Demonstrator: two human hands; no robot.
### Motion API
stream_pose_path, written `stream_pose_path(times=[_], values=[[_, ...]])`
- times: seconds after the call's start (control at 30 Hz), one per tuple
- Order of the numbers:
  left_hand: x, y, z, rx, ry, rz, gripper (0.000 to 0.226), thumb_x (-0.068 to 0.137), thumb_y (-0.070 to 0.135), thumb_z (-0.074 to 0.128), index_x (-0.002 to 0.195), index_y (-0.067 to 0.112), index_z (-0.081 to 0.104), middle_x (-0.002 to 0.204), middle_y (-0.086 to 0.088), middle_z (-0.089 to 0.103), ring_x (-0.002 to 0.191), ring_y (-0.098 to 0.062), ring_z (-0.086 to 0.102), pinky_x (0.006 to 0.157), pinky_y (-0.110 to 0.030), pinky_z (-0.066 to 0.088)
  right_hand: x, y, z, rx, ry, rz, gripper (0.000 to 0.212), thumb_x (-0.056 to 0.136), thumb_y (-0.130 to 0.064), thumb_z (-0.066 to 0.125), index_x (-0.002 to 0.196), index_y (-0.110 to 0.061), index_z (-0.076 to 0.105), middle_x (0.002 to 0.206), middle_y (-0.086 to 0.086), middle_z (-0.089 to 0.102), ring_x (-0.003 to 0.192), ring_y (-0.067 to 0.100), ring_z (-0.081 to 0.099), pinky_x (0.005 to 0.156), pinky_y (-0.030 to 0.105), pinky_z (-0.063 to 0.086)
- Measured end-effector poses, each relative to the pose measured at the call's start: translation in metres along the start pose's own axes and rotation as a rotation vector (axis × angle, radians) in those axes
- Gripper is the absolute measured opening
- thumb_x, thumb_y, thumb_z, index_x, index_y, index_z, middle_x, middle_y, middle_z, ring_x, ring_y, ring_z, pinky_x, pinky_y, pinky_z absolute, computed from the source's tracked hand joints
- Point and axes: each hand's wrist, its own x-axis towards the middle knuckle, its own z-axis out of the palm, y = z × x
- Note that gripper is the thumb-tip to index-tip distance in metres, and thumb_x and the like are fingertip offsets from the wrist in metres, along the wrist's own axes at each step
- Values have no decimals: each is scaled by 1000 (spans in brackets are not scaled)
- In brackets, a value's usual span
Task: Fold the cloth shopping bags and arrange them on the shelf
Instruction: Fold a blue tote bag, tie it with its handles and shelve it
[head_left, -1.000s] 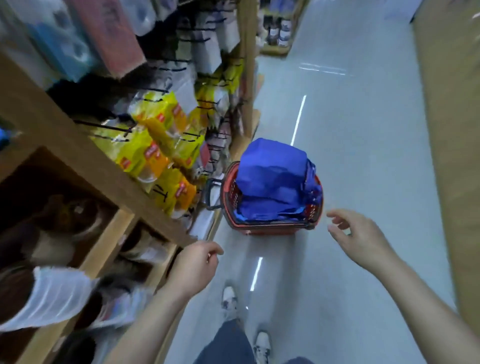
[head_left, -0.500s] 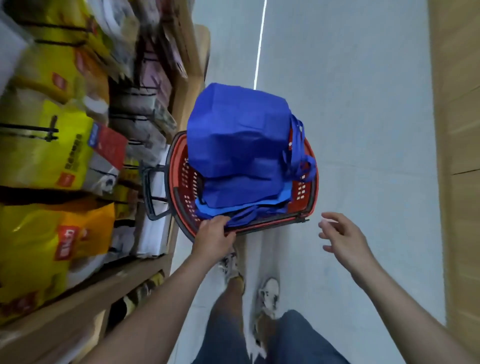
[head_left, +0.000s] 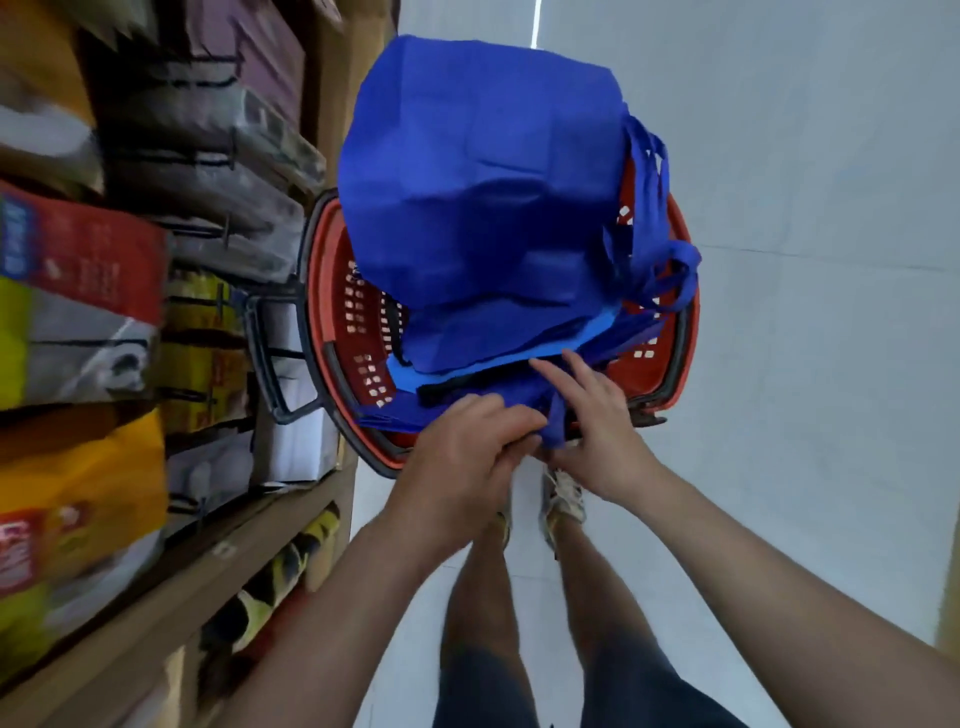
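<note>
Shelf packets (head_left: 78, 291) blurred, print unreadable, basket (head_left: 366, 338) interior hidden under blue bags (head_left: 483, 182)

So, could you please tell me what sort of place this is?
Most likely a shop aisle: a wooden shelf stocked with hanging packets runs along the left, and a red basket heaped with blue bags stands on the pale floor.

I have both bare forearms stretched forward and down, the wrists close together. My left hand (head_left: 467, 447) is knuckles-up, its fingers curled round a fold of the blue bag (head_left: 415, 413). My right hand (head_left: 592, 431) sits just beside it, fingers spread and fairly straight, the fingertips (head_left: 539, 366) resting on the same cloth.
</note>
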Motion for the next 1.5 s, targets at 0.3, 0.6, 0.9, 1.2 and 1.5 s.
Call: stream_pose_path(times=[0.3,0.6,0.9,1.2,1.5], values=[[-15,72,-116,-32,459,-186,26,94,32,55,119,28,62,107,8,50,101,-10,53,86,-30,47,-21,-53,-104,-272,345,-176,15,81,-23,75,77,-12,67,94,0,69,106,34,56,70,44,46],[-47,191,-125,-119,42,-230,120,55,73,71,153,25,23,157,15,15,146,-4,14,119,-23,15,-74,-174,-210,632,477,153,29,95,-30,55,71,-14,50,63,2,50,46,14,49,46,28,45],[-73,249,-193,132,594,-312,60,79,-1,58,130,30,61,119,4,70,105,-22,65,86,-34,51,-144,-237,-250,745,242,-11,30,97,-43,57,83,-17,63,72,-4,62,60,14,59,51,25,39],[-163,277,-263,-257,592,-483,33,92,-2,58,85,29,68,76,19,70,72,5,60,70,-20,49,-180,-290,-301,-202,133,-694,109,67,-38,88,153,-28,23,156,-2,23,140,8,20,110,23,17],[-310,321,-232,-239,1159,-710,20,87,18,73,97,32,63,92,19,73,86,2,68,70,-16,53,-233,-374,-183,-284,-451,-926,16,92,-30,65,99,-17,70,94,5,74,88,24,69,77,39,56]])
